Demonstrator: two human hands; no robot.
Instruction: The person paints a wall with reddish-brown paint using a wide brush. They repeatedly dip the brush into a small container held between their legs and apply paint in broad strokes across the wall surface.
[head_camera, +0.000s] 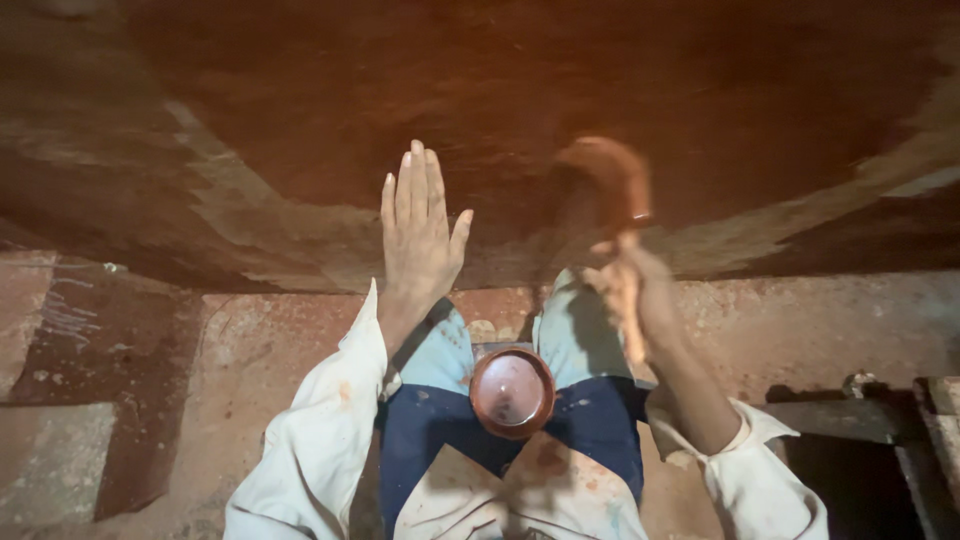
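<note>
Reddish-brown clay coats the curved wall that both hands work against. Left hand fingers are straight and close together, thumb spread aside, palm flat on the clay, holding nothing; its forearm rises from a white sleeve. Right hand fingers are curled around the handle of a blurred, clay-smeared tool, raised near the wall, wrist bent upward. Between the knees, below both hands, sits a small round bowl.
</note>
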